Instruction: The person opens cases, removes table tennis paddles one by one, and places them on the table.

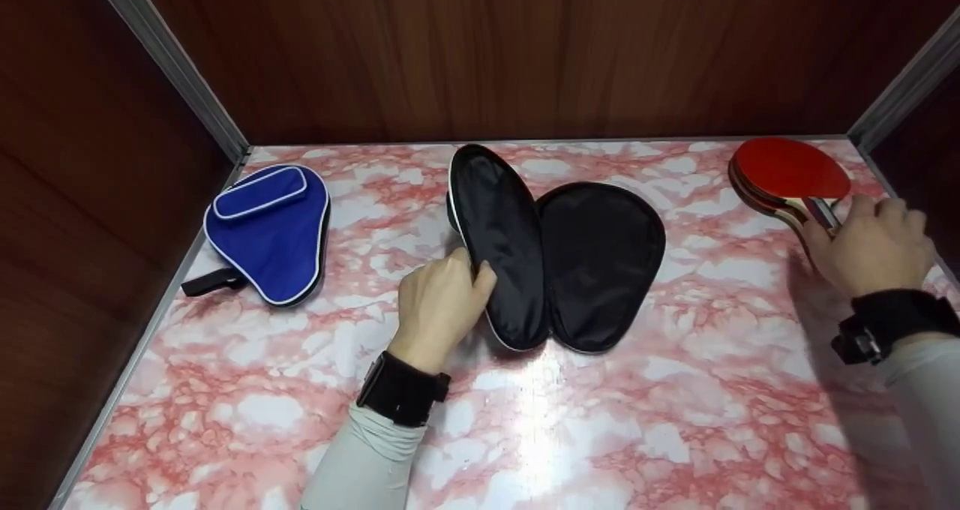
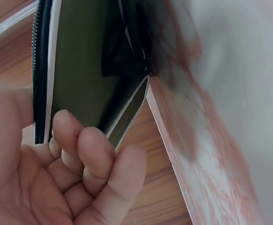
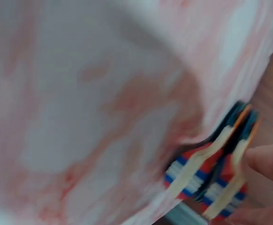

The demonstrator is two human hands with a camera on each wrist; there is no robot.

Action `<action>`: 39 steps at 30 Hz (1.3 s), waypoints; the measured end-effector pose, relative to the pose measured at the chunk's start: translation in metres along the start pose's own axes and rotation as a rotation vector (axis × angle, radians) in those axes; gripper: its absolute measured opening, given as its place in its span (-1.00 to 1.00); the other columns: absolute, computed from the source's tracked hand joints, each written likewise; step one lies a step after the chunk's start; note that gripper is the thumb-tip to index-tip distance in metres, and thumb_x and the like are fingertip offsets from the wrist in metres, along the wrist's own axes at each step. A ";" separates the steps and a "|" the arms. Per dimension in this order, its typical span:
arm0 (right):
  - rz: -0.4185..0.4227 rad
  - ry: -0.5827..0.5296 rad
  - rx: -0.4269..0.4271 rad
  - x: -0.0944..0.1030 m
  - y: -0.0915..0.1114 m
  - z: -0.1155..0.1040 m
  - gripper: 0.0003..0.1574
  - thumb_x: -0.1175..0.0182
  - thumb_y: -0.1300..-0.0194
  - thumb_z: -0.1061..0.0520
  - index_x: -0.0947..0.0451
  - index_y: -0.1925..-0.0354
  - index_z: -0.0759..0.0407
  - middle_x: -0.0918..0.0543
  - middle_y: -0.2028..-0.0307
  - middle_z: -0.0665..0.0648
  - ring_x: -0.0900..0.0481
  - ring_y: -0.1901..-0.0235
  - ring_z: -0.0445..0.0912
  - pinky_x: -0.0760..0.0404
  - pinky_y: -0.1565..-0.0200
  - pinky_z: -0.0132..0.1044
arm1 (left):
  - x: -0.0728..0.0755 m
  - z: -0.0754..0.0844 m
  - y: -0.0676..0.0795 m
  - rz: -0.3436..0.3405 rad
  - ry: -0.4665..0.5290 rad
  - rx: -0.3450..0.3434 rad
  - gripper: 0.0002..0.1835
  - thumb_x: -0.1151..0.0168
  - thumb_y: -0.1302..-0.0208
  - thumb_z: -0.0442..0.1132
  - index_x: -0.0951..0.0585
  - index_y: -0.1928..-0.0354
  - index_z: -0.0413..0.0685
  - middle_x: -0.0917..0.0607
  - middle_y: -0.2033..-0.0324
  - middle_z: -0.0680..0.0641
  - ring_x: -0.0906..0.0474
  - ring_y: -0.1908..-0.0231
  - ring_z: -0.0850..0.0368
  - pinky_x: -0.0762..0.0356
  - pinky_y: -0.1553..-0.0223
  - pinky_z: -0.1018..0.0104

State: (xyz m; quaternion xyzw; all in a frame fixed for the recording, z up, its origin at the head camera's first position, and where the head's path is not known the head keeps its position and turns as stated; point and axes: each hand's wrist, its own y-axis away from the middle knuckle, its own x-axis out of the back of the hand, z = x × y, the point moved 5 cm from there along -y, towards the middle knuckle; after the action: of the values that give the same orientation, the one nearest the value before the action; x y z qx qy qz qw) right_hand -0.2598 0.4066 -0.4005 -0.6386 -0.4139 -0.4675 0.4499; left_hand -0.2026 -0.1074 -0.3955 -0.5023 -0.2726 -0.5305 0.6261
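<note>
A paddle case with black lining lies unfolded mid-table in the head view; its right half (image 1: 604,266) is flat and its left half (image 1: 499,247) is tilted up. My left hand (image 1: 442,300) pinches the edge of that raised half between thumb and fingers. The left wrist view shows the zipper edge (image 2: 41,75) and an olive-green outer side (image 2: 80,61). At the right, two table tennis paddles lie stacked, the upper one with a red face (image 1: 791,169). My right hand (image 1: 877,247) grips the upper paddle's handle (image 3: 225,194); the lower handle (image 3: 190,173) lies beneath.
A blue paddle case (image 1: 274,232) with white piping and a black strap (image 1: 214,281) lies at the table's left. Brown wood-look panels (image 1: 525,52) wall the back and sides of the red-and-white marbled table (image 1: 600,435).
</note>
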 end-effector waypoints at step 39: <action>-0.193 -0.395 0.399 -0.034 0.091 -0.140 -0.35 -0.20 -0.68 -0.05 -0.57 -0.38 0.46 -0.64 -0.24 0.54 -0.54 -0.29 0.45 -0.41 -0.33 0.39 | -0.014 0.124 -0.005 0.166 -0.043 -0.233 -0.64 -0.43 -0.43 -0.07 -0.65 -0.06 -0.18 -0.78 0.01 -0.17 -0.77 0.21 -0.07 -0.75 0.35 0.07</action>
State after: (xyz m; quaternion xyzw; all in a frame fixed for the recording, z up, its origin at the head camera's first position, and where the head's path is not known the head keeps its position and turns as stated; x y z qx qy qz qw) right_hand -0.2123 0.2453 -0.4280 -0.5738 -0.6360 -0.2840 0.4308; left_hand -0.1876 0.0121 -0.3632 -0.6038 -0.1801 -0.4939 0.5992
